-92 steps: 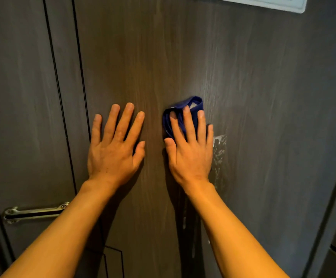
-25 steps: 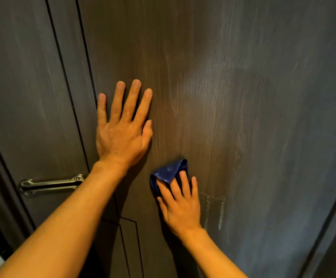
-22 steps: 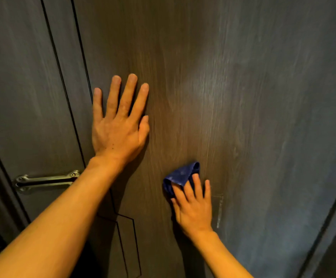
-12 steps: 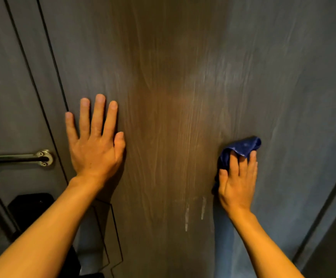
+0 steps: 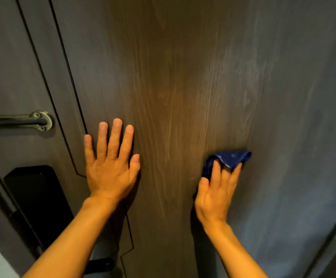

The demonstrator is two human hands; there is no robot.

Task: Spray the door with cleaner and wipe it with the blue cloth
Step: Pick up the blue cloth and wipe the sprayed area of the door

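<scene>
The dark wood-grain door point(image 5: 183, 77) fills the view. My left hand point(image 5: 111, 167) lies flat on it with fingers spread, holding nothing. My right hand point(image 5: 217, 193) presses the folded blue cloth point(image 5: 231, 157) against the door lower right of centre; the cloth sticks out above my fingertips and the rest is hidden under my palm. No spray bottle is in view.
A metal latch bar point(image 5: 22, 121) is fixed at the left of the door, with a black lock body point(image 5: 37, 197) below it. A thin inlaid line point(image 5: 67, 77) runs down the door's left part. The door's edge and frame point(image 5: 333, 227) show at the lower right.
My right hand has slid the cloth from below centre out to the right, then a little down. My left hand stays flat on the door. The view has shifted down and left.
</scene>
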